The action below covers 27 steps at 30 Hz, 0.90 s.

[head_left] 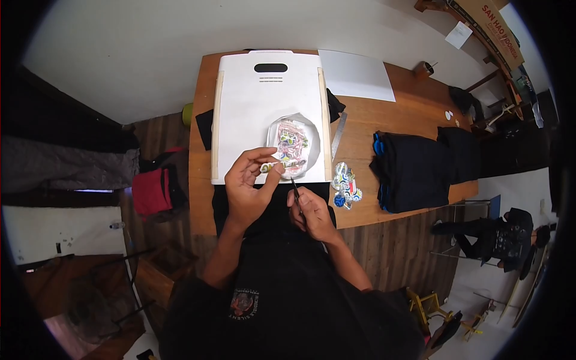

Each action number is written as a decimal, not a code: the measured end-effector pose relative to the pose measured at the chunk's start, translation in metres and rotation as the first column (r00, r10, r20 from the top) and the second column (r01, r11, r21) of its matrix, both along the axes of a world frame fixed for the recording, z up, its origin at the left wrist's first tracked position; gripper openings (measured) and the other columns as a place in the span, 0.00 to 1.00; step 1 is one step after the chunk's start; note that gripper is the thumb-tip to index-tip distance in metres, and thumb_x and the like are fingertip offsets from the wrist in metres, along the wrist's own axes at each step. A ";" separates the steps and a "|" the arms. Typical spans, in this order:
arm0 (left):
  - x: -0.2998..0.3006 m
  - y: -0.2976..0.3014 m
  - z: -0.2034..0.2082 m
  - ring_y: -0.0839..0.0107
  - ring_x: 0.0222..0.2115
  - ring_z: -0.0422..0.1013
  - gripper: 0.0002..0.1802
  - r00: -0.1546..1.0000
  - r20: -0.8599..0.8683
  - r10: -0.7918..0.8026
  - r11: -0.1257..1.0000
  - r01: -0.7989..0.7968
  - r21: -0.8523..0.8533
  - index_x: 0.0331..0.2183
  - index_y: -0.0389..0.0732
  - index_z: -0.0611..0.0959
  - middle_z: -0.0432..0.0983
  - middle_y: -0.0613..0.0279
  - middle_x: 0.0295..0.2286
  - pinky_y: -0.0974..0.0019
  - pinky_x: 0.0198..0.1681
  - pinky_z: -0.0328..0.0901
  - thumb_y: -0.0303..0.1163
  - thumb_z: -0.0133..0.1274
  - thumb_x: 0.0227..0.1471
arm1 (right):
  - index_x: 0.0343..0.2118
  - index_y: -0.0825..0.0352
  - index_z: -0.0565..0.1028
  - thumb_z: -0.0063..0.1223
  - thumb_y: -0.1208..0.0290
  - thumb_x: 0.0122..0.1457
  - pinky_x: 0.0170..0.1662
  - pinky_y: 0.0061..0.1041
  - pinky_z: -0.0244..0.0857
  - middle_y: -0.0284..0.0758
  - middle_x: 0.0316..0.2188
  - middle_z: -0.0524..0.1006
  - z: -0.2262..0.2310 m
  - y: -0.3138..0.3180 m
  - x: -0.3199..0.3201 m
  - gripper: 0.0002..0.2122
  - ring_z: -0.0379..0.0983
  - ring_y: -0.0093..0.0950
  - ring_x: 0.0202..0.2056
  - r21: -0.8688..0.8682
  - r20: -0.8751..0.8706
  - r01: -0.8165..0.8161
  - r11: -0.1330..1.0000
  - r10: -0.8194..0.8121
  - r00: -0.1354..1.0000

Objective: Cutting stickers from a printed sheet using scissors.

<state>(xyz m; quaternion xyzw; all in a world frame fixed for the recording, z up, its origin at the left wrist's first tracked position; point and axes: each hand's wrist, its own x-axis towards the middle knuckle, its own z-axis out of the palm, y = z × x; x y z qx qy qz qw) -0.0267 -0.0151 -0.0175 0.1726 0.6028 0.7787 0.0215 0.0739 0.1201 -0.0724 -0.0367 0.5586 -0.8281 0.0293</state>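
Observation:
My left hand (245,186) is closed, thumb against fingers, on a small colourful patterned cut-out (267,168). Just to its right, my right hand (312,214) grips a slim dark pointed tool (296,191), its tip turned up toward the cut-out; whether it is scissors or tweezers I cannot tell. Beyond both hands, a round translucent container (312,150) holds several patterned pieces (292,135). It rests on the near right part of a white board (240,114) with a slot-shaped opening at its far end.
More colourful cut-outs (346,187) lie on the wooden table (360,129) right of the board, near a metal ruler (339,135). Folded dark garments (411,171) are stacked farther right. A white sheet (357,75) and a brown cup (423,70) lie behind. Another person (507,240) sits at far right.

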 end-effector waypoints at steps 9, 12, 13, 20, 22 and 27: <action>0.005 0.002 0.004 0.78 0.36 0.74 0.16 0.998 -0.054 -0.029 0.997 0.024 -0.078 0.44 0.30 0.77 0.77 0.60 0.32 0.76 0.42 0.68 0.16 0.56 0.51 | 0.38 0.69 0.67 0.33 0.54 0.70 0.18 0.15 0.46 0.25 0.14 0.58 0.001 0.006 0.005 0.19 0.50 0.13 0.14 0.015 0.009 0.016 1.000 -0.017 1.000; 0.008 0.006 0.006 0.77 0.37 0.73 0.16 0.997 0.033 -0.068 0.997 0.067 0.032 0.44 0.29 0.76 0.76 0.59 0.33 0.75 0.43 0.68 0.15 0.56 0.52 | 0.37 0.69 0.67 0.33 0.54 0.70 0.18 0.15 0.46 0.24 0.14 0.58 0.003 0.006 0.006 0.19 0.50 0.13 0.14 0.011 0.004 0.021 1.000 -0.021 1.000; 0.011 0.009 0.007 0.77 0.37 0.73 0.16 0.997 0.036 -0.068 0.997 0.067 0.033 0.44 0.29 0.76 0.76 0.59 0.33 0.75 0.43 0.68 0.15 0.56 0.52 | 0.37 0.69 0.67 0.34 0.54 0.70 0.18 0.15 0.46 0.24 0.14 0.57 0.004 0.009 0.009 0.19 0.50 0.13 0.14 0.014 0.000 0.023 1.000 -0.023 1.000; 0.016 0.014 0.008 0.77 0.37 0.73 0.16 0.995 0.040 -0.089 0.995 0.087 0.048 0.44 0.27 0.75 0.75 0.58 0.34 0.75 0.42 0.69 0.14 0.55 0.52 | 0.37 0.68 0.67 0.33 0.55 0.71 0.18 0.15 0.46 0.24 0.14 0.57 0.003 0.014 0.013 0.18 0.50 0.13 0.13 0.003 0.000 0.026 1.000 -0.026 1.000; 0.016 0.014 0.009 0.77 0.37 0.73 0.16 0.995 0.032 -0.093 0.994 0.092 0.055 0.44 0.27 0.75 0.75 0.58 0.34 0.75 0.42 0.69 0.14 0.55 0.52 | 0.36 0.68 0.67 0.33 0.55 0.71 0.18 0.15 0.46 0.24 0.14 0.57 0.003 0.014 0.014 0.18 0.50 0.13 0.13 -0.028 0.019 0.019 0.999 -0.019 1.000; 0.018 0.016 0.009 0.77 0.38 0.73 0.16 0.993 0.056 -0.101 0.994 0.099 0.038 0.45 0.27 0.75 0.75 0.58 0.34 0.76 0.43 0.69 0.14 0.55 0.51 | 0.36 0.68 0.67 0.34 0.55 0.71 0.18 0.15 0.46 0.24 0.14 0.57 0.005 0.016 0.014 0.18 0.50 0.13 0.13 -0.016 0.003 0.016 1.000 -0.016 1.000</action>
